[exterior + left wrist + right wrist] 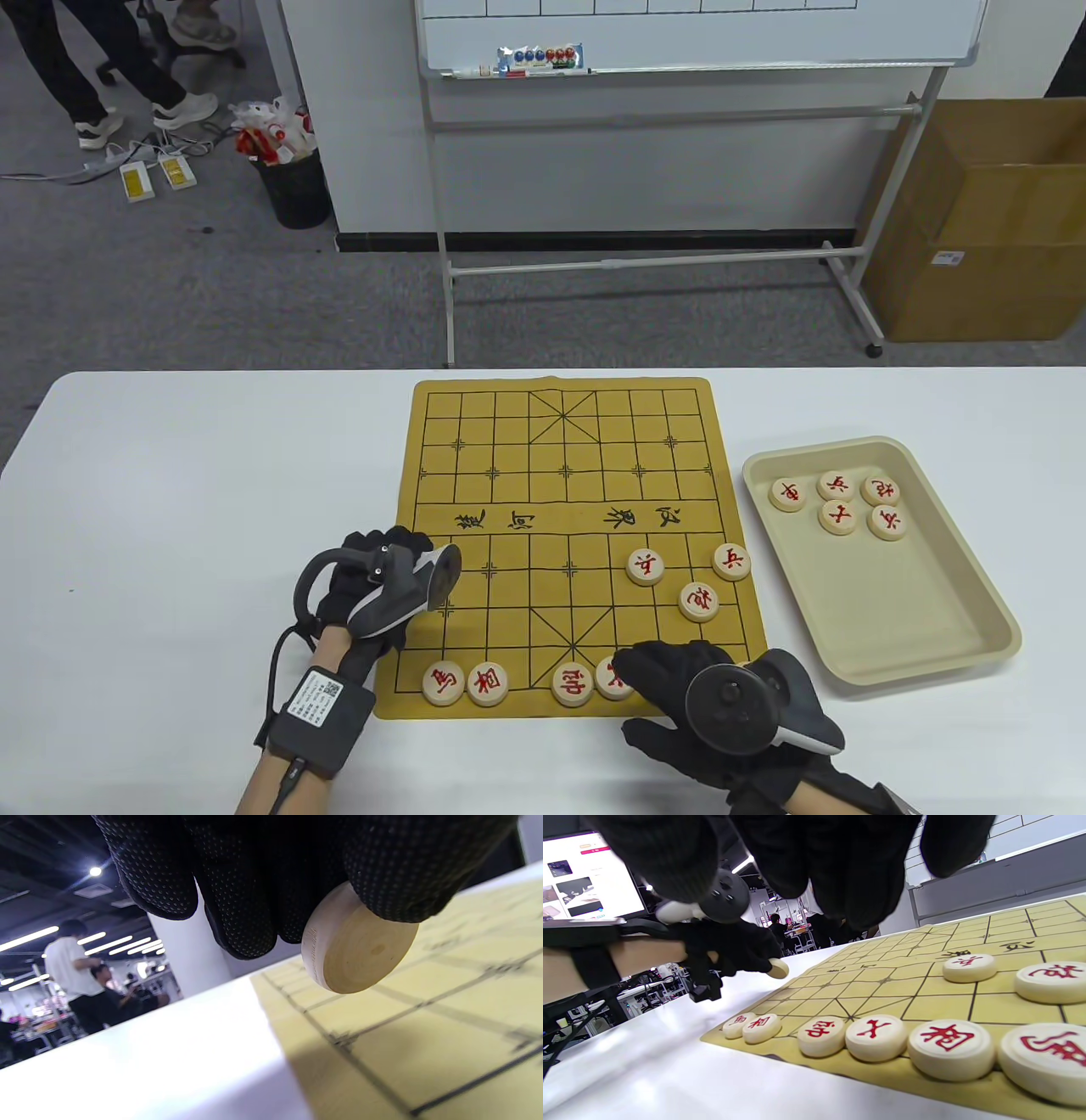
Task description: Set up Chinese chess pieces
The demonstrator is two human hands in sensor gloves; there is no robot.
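Left wrist view: the left hand has its grip pinched on a tilted wooden chess piece just above the left edge of the board; level it, then seat it squarely on a line crossing.

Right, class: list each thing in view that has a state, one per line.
left hand: holds a wooden piece tilted, above the board
right hand: over the near row, holding nothing visible
tray: holds five pieces
bottom-row pieces: flat, face up
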